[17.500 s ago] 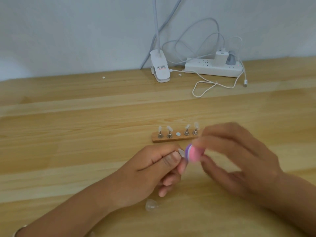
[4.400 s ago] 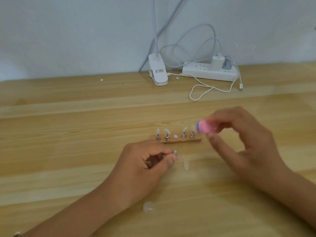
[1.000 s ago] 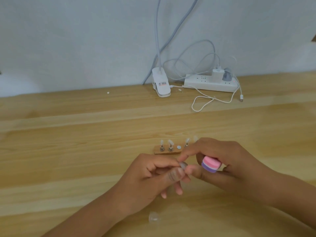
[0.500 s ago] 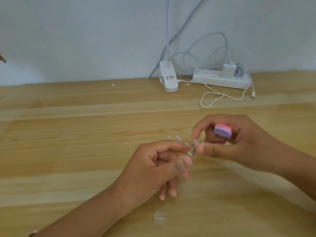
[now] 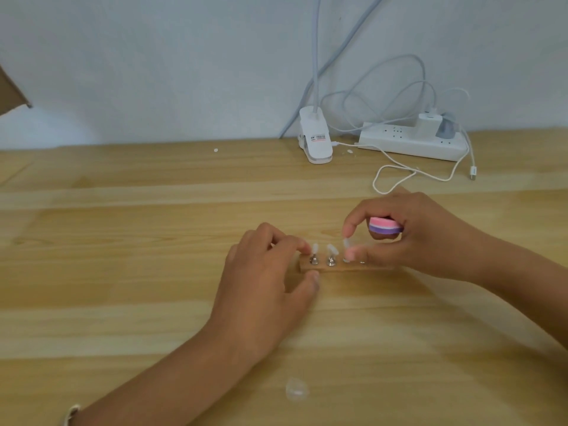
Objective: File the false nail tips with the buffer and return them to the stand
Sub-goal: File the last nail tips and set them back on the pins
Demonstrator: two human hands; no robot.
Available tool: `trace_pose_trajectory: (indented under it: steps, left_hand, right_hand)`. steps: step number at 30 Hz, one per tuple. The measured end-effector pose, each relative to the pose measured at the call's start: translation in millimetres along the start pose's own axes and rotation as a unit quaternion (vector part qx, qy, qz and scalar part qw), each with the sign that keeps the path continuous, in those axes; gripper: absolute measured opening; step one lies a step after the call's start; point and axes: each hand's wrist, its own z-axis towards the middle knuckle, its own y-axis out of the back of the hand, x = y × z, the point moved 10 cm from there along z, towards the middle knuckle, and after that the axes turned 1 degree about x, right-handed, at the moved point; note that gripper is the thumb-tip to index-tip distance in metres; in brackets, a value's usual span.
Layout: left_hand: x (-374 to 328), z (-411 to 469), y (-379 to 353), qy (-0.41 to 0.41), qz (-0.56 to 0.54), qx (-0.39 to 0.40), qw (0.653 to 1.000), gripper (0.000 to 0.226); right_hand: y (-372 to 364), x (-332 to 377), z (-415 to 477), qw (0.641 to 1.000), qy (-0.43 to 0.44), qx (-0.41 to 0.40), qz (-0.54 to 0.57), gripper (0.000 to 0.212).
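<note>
Head: right hand [image 5: 424,238] pinches translucent nail tip [image 5: 346,243] at wooden stand [image 5: 338,268].

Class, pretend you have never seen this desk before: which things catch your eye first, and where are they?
The pink-and-purple buffer stands out, tucked in the right hand at the middle of the picture, whose thumb and forefinger pinch a pale nail tip over the wooden stand. The left hand grips the stand's left end. At the back, a white power strip trails looped cables.
</note>
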Motion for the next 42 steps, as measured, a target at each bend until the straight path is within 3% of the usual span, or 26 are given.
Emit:
trace_pose_trajectory:
  steps: [8,13,18,22,25,29,33,37,40,42]
  left_hand:
    - [0,3,-2,-0.004,0.001,-0.009,1.000,0.021]
    - [2,5,-4,0.004,-0.015,-0.004,1.000,0.019]
    - [2,5,-5,0.014,-0.011,0.006,1.000,0.020]
    - [-3,2,2,0.017,0.013,-0.004,1.000,0.030]
    - [-29,-10,15,-0.061,0.050,-0.043,0.996,0.042]
    - [-68,-33,2,-0.186,-0.106,0.025,0.977,0.030]
    - [-56,-30,-15,-0.094,-0.315,0.116,0.937,0.025]
    - [-52,-32,-26,-0.041,-0.400,0.179,0.898,0.023]
    - [-41,-28,-24,-0.016,-0.402,0.154,0.902,0.014]
    - [-37,-27,-21,-0.001,-0.407,0.128,0.904,0.009]
  right_hand:
    - [3,-11,-9,0.995,-0.028,0.014,-0.095,0.043]
    - [5,-6,-16,0.986,-0.020,-0.006,-0.165,0.025]
    - [5,23,-26,0.955,0.045,-0.053,-0.288,0.015]
    - [7,40,-41,0.955,0.071,-0.071,-0.278,0.016]
    - [18,47,-52,0.970,0.060,-0.110,-0.208,0.015]
    - [11,69,-62,0.971,0.122,-0.125,-0.162,0.015]
    - [6,74,-70,0.964,0.153,-0.137,-0.170,0.017]
    - [2,77,-72,0.965,0.171,-0.142,-0.140,0.024]
    - [2,56,-72,0.987,0.062,-0.119,-0.092,0.048]
    - [-1,39,-76,0.995,0.000,-0.093,-0.044,0.044]
